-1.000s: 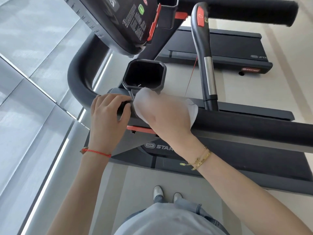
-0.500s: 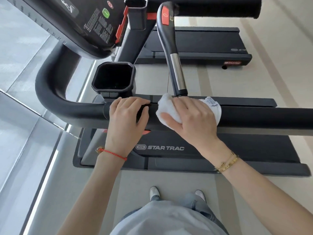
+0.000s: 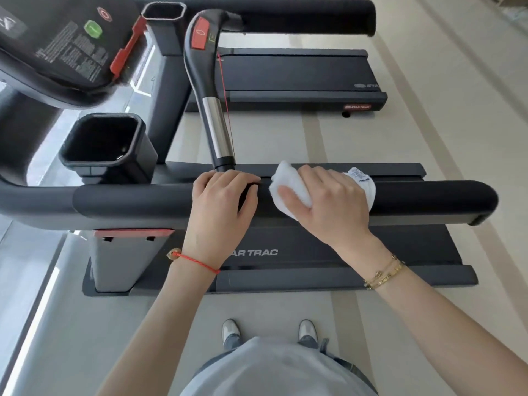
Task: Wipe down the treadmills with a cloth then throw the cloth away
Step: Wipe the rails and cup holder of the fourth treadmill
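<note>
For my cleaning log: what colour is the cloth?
White, with a small printed label; the head view shows the cloth.

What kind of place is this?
Most likely a gym or fitness room. Two Star Trac treadmills stand side by side: the near treadmill and a second treadmill beyond it. There is also a console with a green button.

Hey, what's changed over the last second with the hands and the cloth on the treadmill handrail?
The right hand has slid the white cloth along the black handrail, from beside the cup holder out toward the rail's free end. The left hand followed the same way, past the upright grip bar. Unchanged: the right hand grips the cloth against the rail, the left hand holds the rail.
</note>
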